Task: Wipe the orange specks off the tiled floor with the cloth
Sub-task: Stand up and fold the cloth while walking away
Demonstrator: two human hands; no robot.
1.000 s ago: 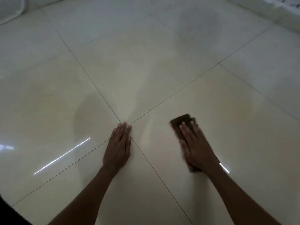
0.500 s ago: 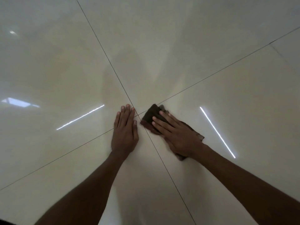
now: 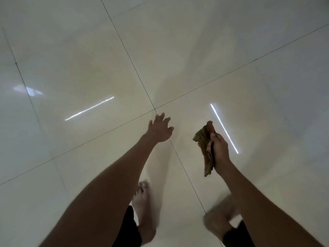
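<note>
Head: right hand (image 3: 219, 148) grips brown cloth (image 3: 206, 147); no writing legible.

We have a single view, worn on the head, looking steeply down from standing height at the tiled floor (image 3: 178, 50). It faces forward along our own arms, which reach in from the bottom edge: the left hand (image 3: 160, 129) near centre, the right hand (image 3: 219, 150) to its right. Our bare feet (image 3: 142, 209) sit at the lower edge, almost beneath the lens. The wide angle bends the grout lines (image 3: 124, 49) outward; their crossing lies mid-frame.
</note>
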